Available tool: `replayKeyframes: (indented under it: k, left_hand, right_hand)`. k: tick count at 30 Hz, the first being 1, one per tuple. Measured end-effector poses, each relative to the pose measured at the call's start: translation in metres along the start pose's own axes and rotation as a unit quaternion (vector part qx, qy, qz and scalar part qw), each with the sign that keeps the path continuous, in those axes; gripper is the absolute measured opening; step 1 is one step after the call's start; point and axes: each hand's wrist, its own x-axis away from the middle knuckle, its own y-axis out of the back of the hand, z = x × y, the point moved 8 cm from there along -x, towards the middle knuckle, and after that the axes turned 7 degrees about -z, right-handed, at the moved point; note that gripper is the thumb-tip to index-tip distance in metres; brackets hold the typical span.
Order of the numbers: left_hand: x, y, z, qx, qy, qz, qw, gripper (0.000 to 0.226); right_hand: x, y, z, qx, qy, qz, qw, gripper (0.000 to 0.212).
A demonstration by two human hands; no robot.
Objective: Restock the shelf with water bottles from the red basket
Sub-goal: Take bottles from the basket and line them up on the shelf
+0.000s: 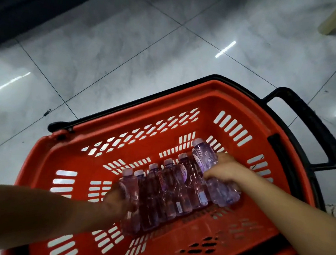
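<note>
A red basket [236, 105] with slotted walls stands on the tiled floor below me. On its bottom lies a row of several clear water bottles [169, 190] with pale purple caps, side by side. My left hand [116, 202] is wrapped around the leftmost bottle [129, 187] of the row. At the right end my right hand [223, 168] grips the rightmost bottle [203, 157], which is tilted up above its neighbours.
A black handle [313, 128] sticks out from the basket's far right side. A dark shelf base [31, 9] runs along the top left. A pale furniture leg [335, 18] stands at the top right. Glossy grey floor tiles surround the basket.
</note>
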Motion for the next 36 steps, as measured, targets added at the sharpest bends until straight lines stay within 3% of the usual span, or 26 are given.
replayKeyframes:
  k: [4,7,9,12,16,20,22,23,26,29,31,36]
  left_hand:
    - [0.03,0.013,-0.046,0.087,-0.059,-0.009,0.994,0.049]
    - [0.064,0.024,-0.1,0.119,-0.148,0.039,0.981,0.056]
    - [0.092,0.038,-0.147,0.126,-0.216,0.071,0.966,0.06]
    - [0.15,0.064,-0.218,0.114,-0.318,0.11,0.935,0.047]
    - [0.233,0.084,-0.307,0.079,-0.478,0.154,0.861,0.058]
    - [0.308,0.065,-0.381,0.063,-0.578,0.162,0.797,0.057]
    - [0.35,0.039,-0.41,0.069,-0.618,0.171,0.764,0.051]
    - [0.372,0.022,-0.423,0.072,-0.633,0.187,0.748,0.049]
    - [0.447,-0.042,-0.45,0.071,-0.675,0.258,0.687,0.051]
    - [0.527,-0.121,-0.46,0.085,-0.691,0.323,0.641,0.054]
    - [0.573,-0.175,-0.457,0.109,-0.692,0.35,0.621,0.059]
    - [0.645,-0.3,-0.426,0.188,-0.654,0.419,0.601,0.066]
  right_hand:
    - [0.043,0.01,0.017,-0.243,0.063,0.058,0.966,0.051]
    - [0.087,0.034,0.032,-0.43,0.101,0.126,0.888,0.081]
    - [0.12,0.058,0.042,-0.516,0.121,0.172,0.83,0.087]
    - [0.174,0.108,0.052,-0.616,0.156,0.179,0.751,0.084]
    - [0.244,0.158,0.046,-0.632,0.202,0.131,0.737,0.092]
    - [0.31,0.21,-0.001,-0.623,0.244,-0.043,0.742,0.097]
    - [0.35,0.237,-0.036,-0.602,0.278,-0.138,0.736,0.075]
    - [0.372,0.248,-0.057,-0.603,0.291,-0.18,0.721,0.066]
    - [0.435,0.278,-0.123,-0.584,0.322,-0.302,0.681,0.073]
    - [0.496,0.293,-0.198,-0.584,0.351,-0.415,0.603,0.057]
    - [0.527,0.296,-0.258,-0.577,0.327,-0.505,0.553,0.043]
    - [0.579,0.274,-0.378,-0.5,0.206,-0.694,0.476,0.044]
